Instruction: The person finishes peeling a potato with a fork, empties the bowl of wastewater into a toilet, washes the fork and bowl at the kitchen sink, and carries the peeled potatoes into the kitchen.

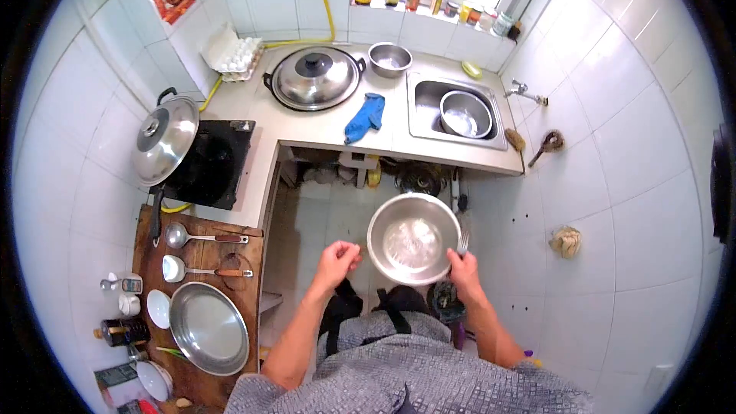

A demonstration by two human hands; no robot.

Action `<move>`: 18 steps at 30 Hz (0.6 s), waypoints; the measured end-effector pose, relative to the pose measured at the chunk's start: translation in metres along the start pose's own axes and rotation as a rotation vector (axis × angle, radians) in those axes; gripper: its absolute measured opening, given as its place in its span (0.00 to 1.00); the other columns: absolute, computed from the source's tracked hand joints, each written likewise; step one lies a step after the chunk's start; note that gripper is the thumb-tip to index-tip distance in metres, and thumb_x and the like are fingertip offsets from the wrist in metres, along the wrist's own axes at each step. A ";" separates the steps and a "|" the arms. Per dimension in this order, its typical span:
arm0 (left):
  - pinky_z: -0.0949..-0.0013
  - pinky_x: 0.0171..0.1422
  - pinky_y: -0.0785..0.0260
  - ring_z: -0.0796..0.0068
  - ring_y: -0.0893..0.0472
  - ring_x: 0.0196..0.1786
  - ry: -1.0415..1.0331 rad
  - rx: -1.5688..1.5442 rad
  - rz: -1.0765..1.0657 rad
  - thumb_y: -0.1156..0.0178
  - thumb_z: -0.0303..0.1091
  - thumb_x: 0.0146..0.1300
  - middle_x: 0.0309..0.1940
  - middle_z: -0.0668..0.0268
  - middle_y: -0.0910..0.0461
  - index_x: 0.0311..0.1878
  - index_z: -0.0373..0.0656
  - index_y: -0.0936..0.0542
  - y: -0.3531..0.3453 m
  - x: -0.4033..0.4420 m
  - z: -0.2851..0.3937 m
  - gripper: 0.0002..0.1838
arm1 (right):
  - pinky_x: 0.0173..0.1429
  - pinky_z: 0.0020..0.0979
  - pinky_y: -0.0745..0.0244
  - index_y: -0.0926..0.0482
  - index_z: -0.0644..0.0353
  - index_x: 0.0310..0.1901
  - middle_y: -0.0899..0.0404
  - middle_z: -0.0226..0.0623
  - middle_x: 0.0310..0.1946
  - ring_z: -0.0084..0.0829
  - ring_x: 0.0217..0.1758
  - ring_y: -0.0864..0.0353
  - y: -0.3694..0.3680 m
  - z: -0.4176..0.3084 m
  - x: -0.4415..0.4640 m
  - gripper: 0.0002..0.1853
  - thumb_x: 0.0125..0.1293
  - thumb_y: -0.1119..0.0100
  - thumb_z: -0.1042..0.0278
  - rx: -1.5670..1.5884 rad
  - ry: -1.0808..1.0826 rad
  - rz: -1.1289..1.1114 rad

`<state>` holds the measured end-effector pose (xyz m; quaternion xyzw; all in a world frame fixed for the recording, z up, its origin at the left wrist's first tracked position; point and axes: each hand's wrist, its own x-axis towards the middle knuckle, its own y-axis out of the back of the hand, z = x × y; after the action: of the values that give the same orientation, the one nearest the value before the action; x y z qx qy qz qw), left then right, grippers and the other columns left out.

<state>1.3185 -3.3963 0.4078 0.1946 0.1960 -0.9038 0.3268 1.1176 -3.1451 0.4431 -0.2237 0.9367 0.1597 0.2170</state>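
My right hand (pixel 463 270) grips the right rim of a steel bowl (pixel 382 257), which I hold up in front of my body. A fork (pixel 463 242) sticks up from the same hand, its tines beside the rim. Some clear, shiny liquid seems to lie in the bottom of the bowl. To the left of the bowl and apart from it is my left hand (pixel 339 261), with its fingers curled together. Whether anything small is inside those fingers is hidden.
Ahead, the counter (pixel 322 127) bears a lidded wok (pixel 287 96), a blue cloth (pixel 363 118), a small bowl (pixel 389 70) and a sink (pixel 418 119) holding a steel pot (pixel 465 115). At left are a stove (pixel 222 161), ladles (pixel 203 238), a large steel pan (pixel 208 330) and an egg carton (pixel 230 54).
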 end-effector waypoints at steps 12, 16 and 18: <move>0.73 0.44 0.23 0.78 0.18 0.42 0.017 0.234 -0.007 0.39 0.38 0.70 0.39 0.66 0.18 0.45 0.39 0.21 0.010 0.148 0.079 0.11 | 0.38 0.28 0.27 0.20 0.66 0.49 0.17 0.33 0.38 0.22 0.36 0.22 -0.047 -0.030 0.182 0.15 0.72 0.44 0.61 0.005 0.113 0.121; 0.74 0.41 0.24 0.79 0.18 0.40 0.030 0.221 0.065 0.38 0.37 0.69 0.37 0.66 0.18 0.45 0.38 0.21 -0.008 0.192 0.092 0.11 | 0.34 0.27 0.30 0.20 0.65 0.48 0.19 0.30 0.35 0.20 0.32 0.25 -0.066 -0.035 0.272 0.15 0.71 0.43 0.60 0.149 0.116 0.046; 0.74 0.42 0.24 0.78 0.18 0.41 0.101 0.171 0.111 0.37 0.37 0.68 0.38 0.66 0.18 0.46 0.38 0.21 -0.016 0.205 0.098 0.12 | 0.32 0.27 0.33 0.20 0.64 0.47 0.20 0.27 0.32 0.18 0.29 0.27 -0.073 -0.048 0.297 0.15 0.71 0.43 0.60 0.101 0.052 -0.015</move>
<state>1.1406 -3.5372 0.3960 0.2777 0.1233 -0.8869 0.3481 0.8977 -3.3298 0.3274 -0.2234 0.9472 0.1049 0.2047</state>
